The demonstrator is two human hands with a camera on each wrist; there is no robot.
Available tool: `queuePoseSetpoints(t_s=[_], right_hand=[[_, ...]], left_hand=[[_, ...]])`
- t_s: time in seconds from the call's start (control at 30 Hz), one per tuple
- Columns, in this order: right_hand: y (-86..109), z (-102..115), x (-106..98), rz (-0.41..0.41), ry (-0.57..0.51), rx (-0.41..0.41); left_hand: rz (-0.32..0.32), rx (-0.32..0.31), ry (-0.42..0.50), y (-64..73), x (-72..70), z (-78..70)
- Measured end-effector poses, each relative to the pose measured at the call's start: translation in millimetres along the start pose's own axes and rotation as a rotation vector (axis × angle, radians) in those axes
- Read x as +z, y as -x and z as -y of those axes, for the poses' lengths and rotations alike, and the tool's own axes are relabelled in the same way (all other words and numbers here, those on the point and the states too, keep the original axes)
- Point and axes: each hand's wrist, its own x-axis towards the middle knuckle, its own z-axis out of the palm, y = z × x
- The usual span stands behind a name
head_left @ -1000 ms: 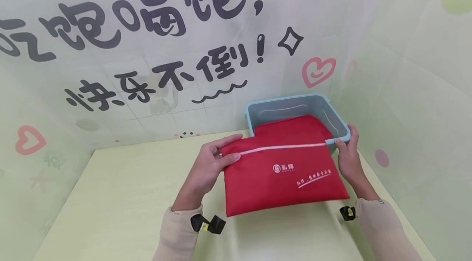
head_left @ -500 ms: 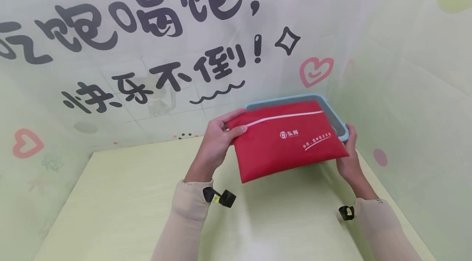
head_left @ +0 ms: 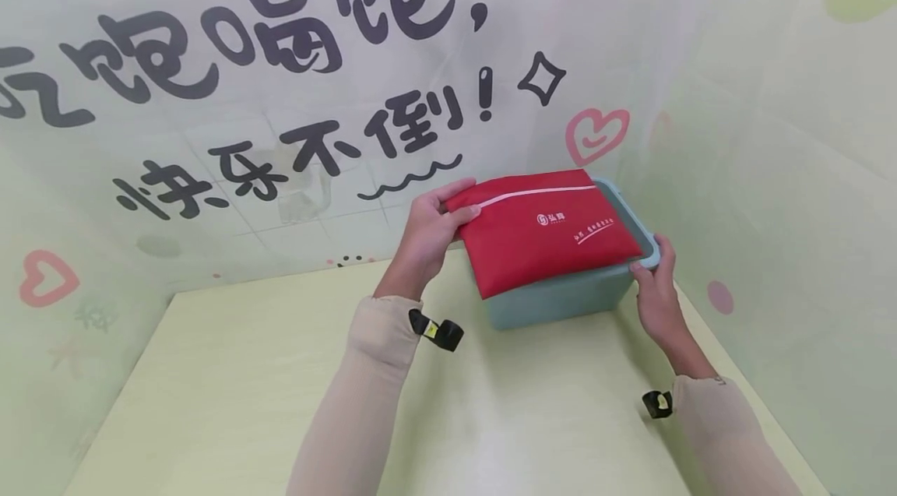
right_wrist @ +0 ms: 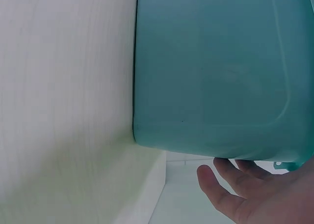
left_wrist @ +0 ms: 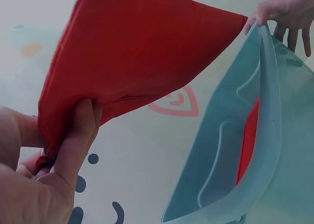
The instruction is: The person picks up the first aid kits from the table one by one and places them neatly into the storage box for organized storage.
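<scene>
My left hand (head_left: 429, 230) pinches the left upper corner of a red fabric zip pouch (head_left: 546, 235), thumb on the front near the white zip. The pouch is tilted over a light-blue plastic bin (head_left: 561, 303) and hides most of its opening. In the left wrist view, the pouch's underside hangs above the rim level, and another red item (left_wrist: 248, 138) shows inside the bin. At the bin's right front corner, my right hand (head_left: 659, 295) holds the rim, thumb on top. The right wrist view has its fingers (right_wrist: 230, 177) against the bin's outer side.
The bin stands on a pale yellow-green table (head_left: 266, 371), close to the back wall (head_left: 392, 130) with dark printed characters. A side wall (head_left: 778, 247) rises just right of the right hand. Black straps with small holders (head_left: 443, 332) are on both wrists.
My left hand has carried the red pouch up and away from me, from in front of the bin to over its opening. The right hand stays at the bin's rim.
</scene>
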Motion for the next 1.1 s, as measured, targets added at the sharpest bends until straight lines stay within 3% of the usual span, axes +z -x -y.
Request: queuePoseSetpoints(t_s=[0.23, 0.5, 0.87, 1.1], right_hand=[[3.9, -2, -2, -0.008, 0.018, 0.015], [3.3, -1, -1, -0.005, 0.021, 0.022], [2.0, 1, 0, -0.006, 0.008, 0.04], [0.9, 0, 1, -0.005, 0.011, 0.046]], left_hand=[[-0.03, -0.043, -0.016, -24.6, 10.1, 8.0], [-0.047, -0.095, -0.082, -41.1, 24.1, 14.2], [-0.07, -0.111, -0.154, -49.7, 42.9, 19.6], [-0.099, -0.075, -0.295, -50.7, 43.4, 23.7]])
